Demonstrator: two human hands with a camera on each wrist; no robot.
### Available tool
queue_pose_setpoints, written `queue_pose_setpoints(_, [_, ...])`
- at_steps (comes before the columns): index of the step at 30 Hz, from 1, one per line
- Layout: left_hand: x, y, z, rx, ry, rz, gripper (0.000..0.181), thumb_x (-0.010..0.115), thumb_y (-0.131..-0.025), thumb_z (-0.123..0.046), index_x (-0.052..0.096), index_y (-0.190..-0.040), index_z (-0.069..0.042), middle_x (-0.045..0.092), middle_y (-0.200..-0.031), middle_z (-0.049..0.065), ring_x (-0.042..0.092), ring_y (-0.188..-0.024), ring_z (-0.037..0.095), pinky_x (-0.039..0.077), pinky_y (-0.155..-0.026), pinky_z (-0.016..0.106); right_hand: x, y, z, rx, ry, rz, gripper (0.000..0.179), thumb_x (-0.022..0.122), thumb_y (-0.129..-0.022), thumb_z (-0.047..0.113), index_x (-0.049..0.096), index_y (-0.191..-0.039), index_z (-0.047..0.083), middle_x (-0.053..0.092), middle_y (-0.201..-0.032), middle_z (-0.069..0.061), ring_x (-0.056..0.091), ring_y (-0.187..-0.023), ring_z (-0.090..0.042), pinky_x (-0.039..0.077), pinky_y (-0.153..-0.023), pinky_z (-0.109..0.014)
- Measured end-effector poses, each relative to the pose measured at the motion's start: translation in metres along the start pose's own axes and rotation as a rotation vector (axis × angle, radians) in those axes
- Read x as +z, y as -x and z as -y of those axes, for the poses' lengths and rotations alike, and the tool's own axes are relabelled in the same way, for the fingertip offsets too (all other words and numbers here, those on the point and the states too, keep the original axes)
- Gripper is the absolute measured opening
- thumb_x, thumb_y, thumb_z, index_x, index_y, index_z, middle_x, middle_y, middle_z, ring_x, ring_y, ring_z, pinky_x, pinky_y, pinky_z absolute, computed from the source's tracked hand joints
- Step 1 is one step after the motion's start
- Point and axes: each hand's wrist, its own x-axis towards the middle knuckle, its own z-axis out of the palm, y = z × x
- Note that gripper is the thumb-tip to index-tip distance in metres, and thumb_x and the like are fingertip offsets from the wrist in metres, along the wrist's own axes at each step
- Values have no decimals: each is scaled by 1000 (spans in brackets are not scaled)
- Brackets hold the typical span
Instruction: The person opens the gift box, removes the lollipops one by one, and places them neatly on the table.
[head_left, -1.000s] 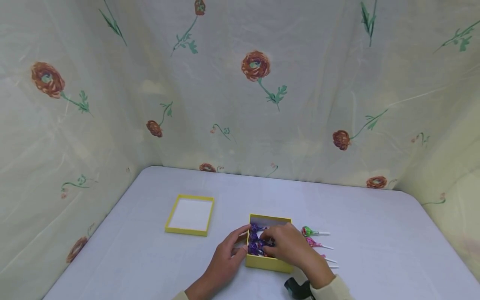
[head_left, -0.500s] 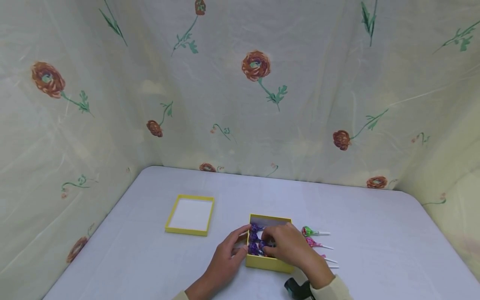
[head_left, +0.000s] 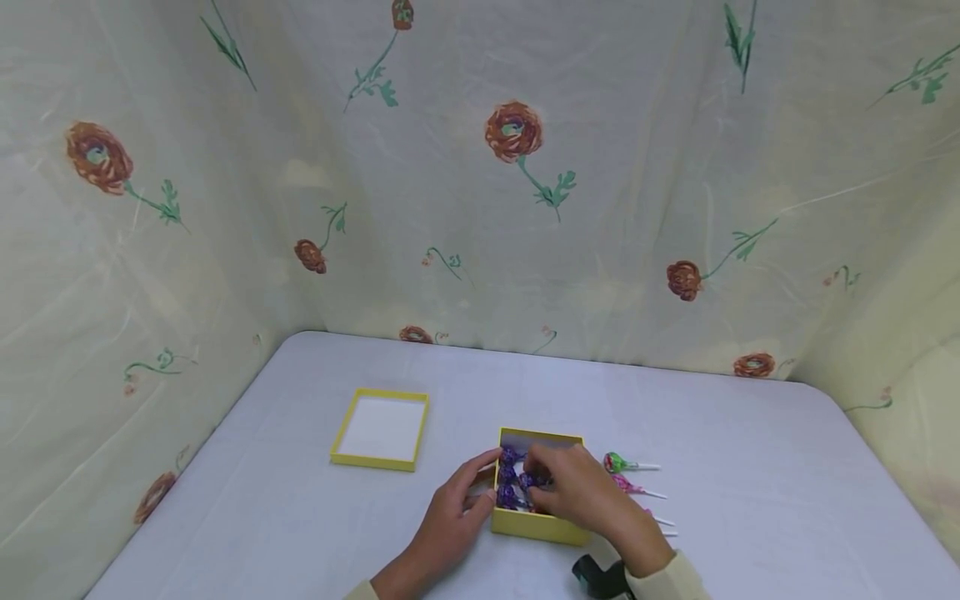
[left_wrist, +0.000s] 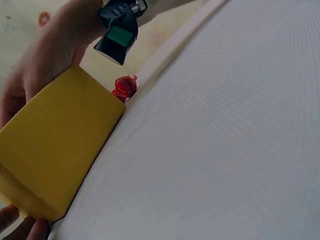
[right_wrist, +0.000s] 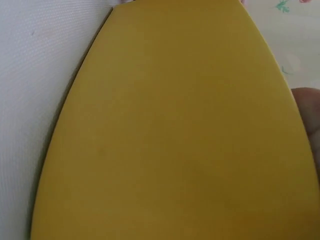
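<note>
The person's L hand [head_left: 453,515] lies along the near-left part of the yellow box [head_left: 534,526], w/ fingers and thumb relaxed and touching its side wall; it does not clench. In the L wrist view I can see its fingertips [left_wrist: 37,231] against the lower edge of this box. The R hand [head_left: 581,492] is bent down into the same box, on the right of the L hand, and its thumb and index finger pinch one purple-wrapped sweet [head_left: 527,481]; the tips are partly hidden, incl. the lower part of the sweet. Between the two hands, along the box wall nearest to the L hand, there is a row of other purple sweets [head_left: 507,498]. Just to the right of the R hand lie a green lollipop [head_left: 615,462] and a pink lollipop [head_left: 624,483], w/ their white sticks pointing away from it; nearer to the R forearm two more sticks [head_left: 663,522] show, their heads mostly covered by the arm. Under the R wrist hangs a black device [head_left: 598,577]. Beyond the L hand, a bit to its left and well apart, a shallow yellow-rimmed lid [head_left: 372,462] rests on the white tablecloth [head_left: 262,533], inside facing up.
</note>
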Motion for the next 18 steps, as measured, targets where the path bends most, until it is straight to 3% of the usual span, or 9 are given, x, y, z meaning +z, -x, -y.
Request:
queue_pose_setpoints(11, [-5, 8, -39, -14, 7, 15, 49, 48, -96, -3, 40, -145, -6, 43, -146, 13, 47, -129, 30, 49, -97, 27, -10, 4, 0, -60, -128, 4, 19, 71, -84, 10, 66, -102, 11, 70, -99, -2, 66, -93, -16, 57, -82, -35])
queue_pose_setpoints(18, [-6, 7, -40, -26, -4, 21, 49, 47, -97, -4, 39, -145, -6, 42, -146, 12, 46, -130, 30, 48, -98, 28, -22, 8, 1, -62, -184, -18, 21, 70, -87, 12, 66, -108, 12, 69, -105, 3, 65, -96, -10, 56, -85, -32])
